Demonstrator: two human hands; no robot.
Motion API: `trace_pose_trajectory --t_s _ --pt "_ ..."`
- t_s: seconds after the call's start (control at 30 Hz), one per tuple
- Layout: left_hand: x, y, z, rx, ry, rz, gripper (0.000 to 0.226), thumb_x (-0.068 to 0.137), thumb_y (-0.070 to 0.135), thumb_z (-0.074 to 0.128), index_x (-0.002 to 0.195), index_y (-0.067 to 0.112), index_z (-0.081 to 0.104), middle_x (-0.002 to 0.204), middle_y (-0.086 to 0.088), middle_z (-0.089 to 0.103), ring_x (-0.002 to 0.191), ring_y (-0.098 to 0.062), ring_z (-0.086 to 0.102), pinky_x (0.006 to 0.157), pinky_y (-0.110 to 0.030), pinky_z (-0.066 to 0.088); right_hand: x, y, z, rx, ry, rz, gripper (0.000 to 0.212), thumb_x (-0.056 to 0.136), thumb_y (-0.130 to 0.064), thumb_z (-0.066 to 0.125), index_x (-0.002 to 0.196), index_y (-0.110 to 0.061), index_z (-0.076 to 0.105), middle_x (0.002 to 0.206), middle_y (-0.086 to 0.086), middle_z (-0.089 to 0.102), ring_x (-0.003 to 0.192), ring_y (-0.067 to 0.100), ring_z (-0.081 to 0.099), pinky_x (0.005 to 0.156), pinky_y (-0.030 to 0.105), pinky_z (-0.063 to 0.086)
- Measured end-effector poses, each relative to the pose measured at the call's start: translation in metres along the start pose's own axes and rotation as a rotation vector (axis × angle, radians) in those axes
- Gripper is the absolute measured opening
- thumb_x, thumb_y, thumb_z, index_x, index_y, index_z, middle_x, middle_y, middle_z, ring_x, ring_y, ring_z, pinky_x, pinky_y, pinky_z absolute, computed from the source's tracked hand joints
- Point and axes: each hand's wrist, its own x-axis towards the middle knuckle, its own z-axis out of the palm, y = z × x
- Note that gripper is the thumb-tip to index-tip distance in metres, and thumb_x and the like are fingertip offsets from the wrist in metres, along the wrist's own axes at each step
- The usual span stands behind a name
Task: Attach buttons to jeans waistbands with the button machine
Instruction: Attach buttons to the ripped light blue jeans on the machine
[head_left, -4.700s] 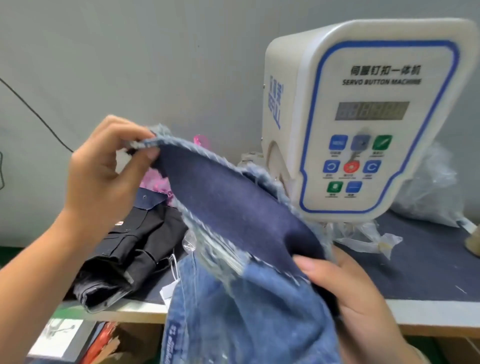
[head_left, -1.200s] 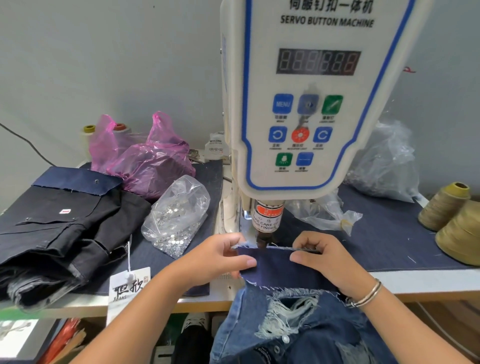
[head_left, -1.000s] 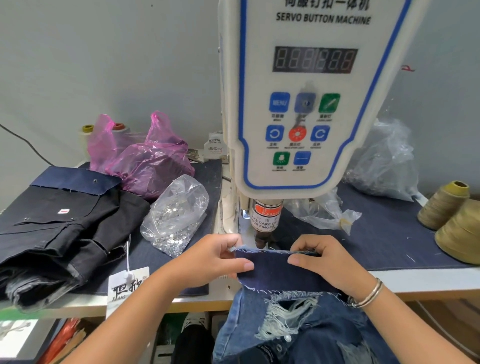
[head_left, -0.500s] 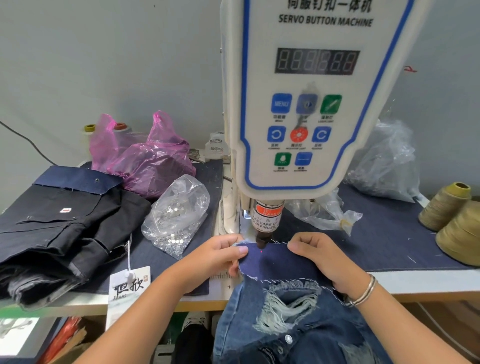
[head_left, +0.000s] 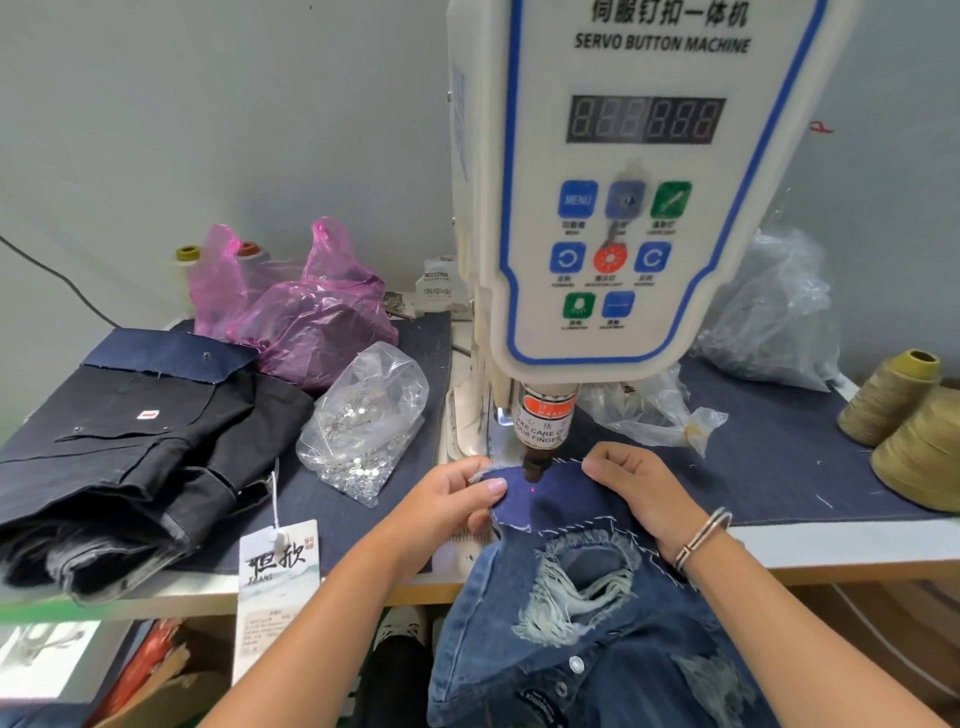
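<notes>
The white servo button machine stands in the middle, its dark punch head pointing down over a dark blue denim waistband. A red laser dot lies on that fabric just below the punch. My left hand pinches the waistband's left edge. My right hand, with a metal bangle on the wrist, pinches its right top edge. The ripped blue jeans hang off the table's front edge toward me.
A folded stack of black jeans with a paper hang tag lies at the left. A clear bag of silver buttons and a pink bag sit beside the machine. Clear bags and olive thread cones stand at the right.
I brought the jeans down from the air to the machine. Over the last second both hands slid the waistband further under the punch, and the laser dot now lies on the fabric.
</notes>
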Motion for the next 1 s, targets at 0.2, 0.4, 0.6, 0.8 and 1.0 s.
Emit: trace_pose_trajectory --t_s 0.2,0.4,0.6,0.8,1.0 --pt "-0.004 -0.006 -0.001 -0.033 0.055 0.097 0.021 0.080 0.034 0.067 0.078 0.013 0.064 0.100 0.002 0.060 0.087 -0.019 0.057 0.080 -0.027 0.044 -0.011 -0.001 0.005 -0.117 -0.022 -0.148 0.019 0.082 -0.019 0.060 0.063 -0.020 0.059 0.058 -0.014 0.054 0.058 -0.003 0.046 0.060 0.011 0.039" --pt "-0.024 0.006 0.000 0.042 -0.025 0.050 0.015 0.082 0.033 0.067 0.073 0.024 0.060 0.077 0.002 0.060 0.073 -0.013 0.056 0.071 -0.022 0.042 -0.040 -0.003 0.009 -0.218 0.001 -0.219 0.018 0.081 -0.022 0.059 0.066 -0.028 0.064 0.061 -0.012 0.053 0.062 0.001 0.046 0.062 0.013 0.039" --pt "-0.043 0.006 0.011 0.057 0.030 0.072 0.023 0.079 0.037 0.067 0.070 0.019 0.055 0.075 -0.005 0.050 0.071 -0.019 0.047 0.067 -0.026 0.037 -0.054 0.000 0.020 -0.202 -0.023 -0.240 0.020 0.087 -0.025 0.051 0.068 -0.027 0.055 0.064 -0.015 0.045 0.063 0.001 0.041 0.061 0.015 0.036" --pt "-0.036 0.003 0.018 -0.021 0.125 0.007 0.047 0.079 0.036 0.067 0.082 -0.005 0.046 0.080 -0.012 0.047 0.077 -0.023 0.044 0.068 -0.030 0.038 -0.040 -0.002 0.014 -0.152 -0.009 -0.200 0.022 0.087 -0.026 0.056 0.066 -0.027 0.060 0.064 -0.013 0.049 0.064 0.000 0.045 0.064 0.013 0.038" --pt "-0.012 0.008 0.008 0.024 0.177 -0.060 0.018 0.095 0.017 0.057 0.102 0.005 0.068 0.098 -0.012 0.074 0.087 -0.017 0.068 0.075 -0.023 0.052 -0.010 -0.004 0.005 -0.127 0.035 -0.169 0.024 0.087 -0.015 0.059 0.064 -0.020 0.062 0.063 -0.012 0.055 0.065 0.000 0.048 0.066 0.012 0.040"
